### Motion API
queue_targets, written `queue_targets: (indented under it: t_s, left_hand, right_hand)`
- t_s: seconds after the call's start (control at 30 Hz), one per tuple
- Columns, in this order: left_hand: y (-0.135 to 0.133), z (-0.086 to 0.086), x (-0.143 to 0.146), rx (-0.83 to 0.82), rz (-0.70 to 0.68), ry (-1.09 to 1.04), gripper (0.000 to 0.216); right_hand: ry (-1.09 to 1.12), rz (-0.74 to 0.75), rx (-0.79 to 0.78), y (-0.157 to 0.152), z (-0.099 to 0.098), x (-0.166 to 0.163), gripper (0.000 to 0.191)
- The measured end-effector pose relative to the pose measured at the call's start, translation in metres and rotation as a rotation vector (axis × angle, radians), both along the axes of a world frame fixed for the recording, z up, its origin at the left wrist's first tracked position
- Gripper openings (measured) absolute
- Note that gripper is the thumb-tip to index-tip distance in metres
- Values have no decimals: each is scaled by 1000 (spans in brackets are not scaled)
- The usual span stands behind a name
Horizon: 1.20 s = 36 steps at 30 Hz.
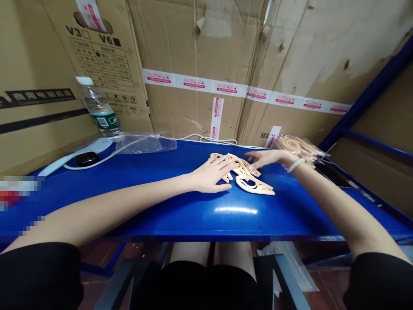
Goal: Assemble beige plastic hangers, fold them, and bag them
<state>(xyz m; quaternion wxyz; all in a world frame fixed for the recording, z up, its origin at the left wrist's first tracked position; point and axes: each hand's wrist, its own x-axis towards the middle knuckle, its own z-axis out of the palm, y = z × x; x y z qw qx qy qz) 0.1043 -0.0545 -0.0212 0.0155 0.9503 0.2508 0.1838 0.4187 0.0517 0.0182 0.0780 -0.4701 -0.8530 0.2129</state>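
Note:
Several beige plastic pieces that look like folding clothes hangers (254,185) lie in a loose cluster on the blue table (180,211). Fingers spread, my left hand (213,174) rests flat over the left part of the cluster and partly covers it. At the far right side of the cluster is my right hand (266,158), its fingers apart and the fingertips by the upper hangers. Whether those fingertips touch a hanger is hard to see. One hanger lies nearest to me, outside both hands.
A clear plastic bag with more beige pieces (295,148) lies behind my right wrist. To the left stand a water bottle (102,114), a crumpled clear bag (145,143), a black mouse-like object (86,159) and a white cable. Cardboard (193,51) walls the back.

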Motion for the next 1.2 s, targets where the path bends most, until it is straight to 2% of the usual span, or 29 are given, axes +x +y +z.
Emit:
queue_targets:
  t_s: [0.07,0.1,0.23,0.3,0.4,0.53,0.67,0.83,0.97,1.07,1.2]
  left_hand:
    - [14,0,4,-2,-34,48,80]
    - [21,0,6,-12,-53,73,82]
    - [47,-5,15,-118,-42,134,83]
    - [59,-9,19,-166,49,131,81]
    - [79,-14,20,-194,220,108,81]
    - [108,-15,12,-188,366,78,81]
    - [130,-17,4,-171,465,40,82]
    - [143,-26,3,-110,510,-38,83]
    - [140,-29,3,-2,480,-138,83]
    - [135,-27,2,90,455,-222,69]
    - [131,-23,2,173,444,-320,48]
  right_hand:
    - [-48,27,10,-13,-2,1,88]
    - [-67,37,18,-17,-6,-1,91]
    - [-132,53,41,-19,-24,-21,78]
    - [-152,53,48,-7,-25,-34,74]
    - [-164,44,61,20,-17,-54,68]
    - [-144,13,146,53,-7,-76,65]
    - [-130,-18,278,63,-12,-89,51]
    - [-86,-110,456,51,-23,-92,42]
    - [-45,-218,559,31,-20,-88,31]
    - [-71,-269,542,11,-18,-82,29]
    - [-124,-297,471,-20,-28,-71,40]
